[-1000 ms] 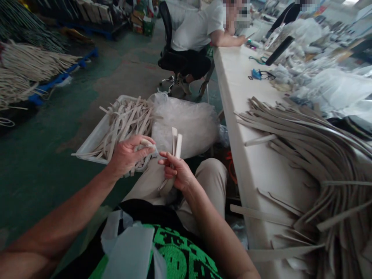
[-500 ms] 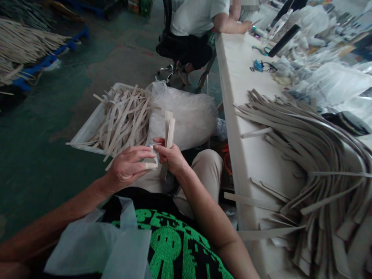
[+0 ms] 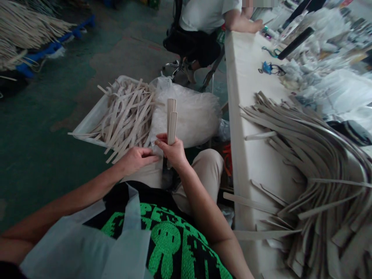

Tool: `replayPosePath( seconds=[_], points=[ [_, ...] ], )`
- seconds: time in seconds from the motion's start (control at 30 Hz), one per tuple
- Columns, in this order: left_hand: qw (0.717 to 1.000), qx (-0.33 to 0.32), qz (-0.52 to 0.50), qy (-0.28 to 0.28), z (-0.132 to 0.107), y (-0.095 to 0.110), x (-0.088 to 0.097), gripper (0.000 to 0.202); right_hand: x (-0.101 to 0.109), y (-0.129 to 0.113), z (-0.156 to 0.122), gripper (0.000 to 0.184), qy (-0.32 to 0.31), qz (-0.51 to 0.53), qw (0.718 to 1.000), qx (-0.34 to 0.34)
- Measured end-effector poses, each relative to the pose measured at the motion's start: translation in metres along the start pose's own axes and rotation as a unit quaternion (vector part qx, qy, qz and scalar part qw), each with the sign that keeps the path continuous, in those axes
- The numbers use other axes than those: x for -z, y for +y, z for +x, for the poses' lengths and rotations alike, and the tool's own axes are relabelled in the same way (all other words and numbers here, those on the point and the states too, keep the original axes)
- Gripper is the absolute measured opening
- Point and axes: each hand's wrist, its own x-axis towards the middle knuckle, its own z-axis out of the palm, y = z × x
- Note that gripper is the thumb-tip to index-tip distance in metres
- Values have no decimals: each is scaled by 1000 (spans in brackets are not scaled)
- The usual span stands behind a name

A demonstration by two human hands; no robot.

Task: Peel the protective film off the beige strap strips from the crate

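Upright in my right hand [image 3: 176,153] is a small bunch of beige flat strips [image 3: 172,126], with fingers and thumb closed around it. The strips have rounded ends and stitched-looking edges; their lower part goes behind the hand. My left hand [image 3: 138,159] is just to the left, its fingers bent and pointing at the right thumb. Some thin clear material shows between the two hands, but I cannot make out what the left fingers pinch. Beyond the hands stands a white tray [image 3: 87,122] heaped with loose beige strips [image 3: 128,112].
A stuffed clear plastic bag [image 3: 188,112] lies beside the tray. On the white table [image 3: 236,77] at right is a large pile of long strips [image 3: 319,155], with plastic bags [image 3: 343,89] behind. A seated person [image 3: 203,19] is at the far end. More strips lie on a blue pallet [image 3: 55,48].
My left hand has turned and its fingers have drawn in; the whitish piece by them is less visible. The strips in my right hand now face me more and are unevenly staggered.
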Motion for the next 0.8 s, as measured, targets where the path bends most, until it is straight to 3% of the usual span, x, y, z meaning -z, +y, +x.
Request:
replayPosePath(
  seconds=[0.13, 0.27, 0.4, 0.5, 0.67, 0.8],
  points=[
    [998, 11, 48, -33, 7, -20, -8, 18, 0, 7, 4, 23, 6, -29, 1000, 2],
    [996, 75, -45, -31, 10, -29, -12, 15, 5, 6, 3, 31, -8, -33, 999, 9],
    [966, 124, -223, 47, 16, -25, -5, 18, 20, -2, -11, 54, -42, -33, 998, 32],
    [934, 109, -325, 99, 24, -19, 9, 25, 34, -6, -30, 57, -72, -53, 996, 23],
    [893, 75, -409, 173, 33, -7, 26, 19, 40, 3, -59, 67, -171, -88, 980, -54],
    [884, 72, -423, 182, 36, -2, 27, 14, 31, 14, -67, 69, -247, -124, 957, -93]
  ],
)
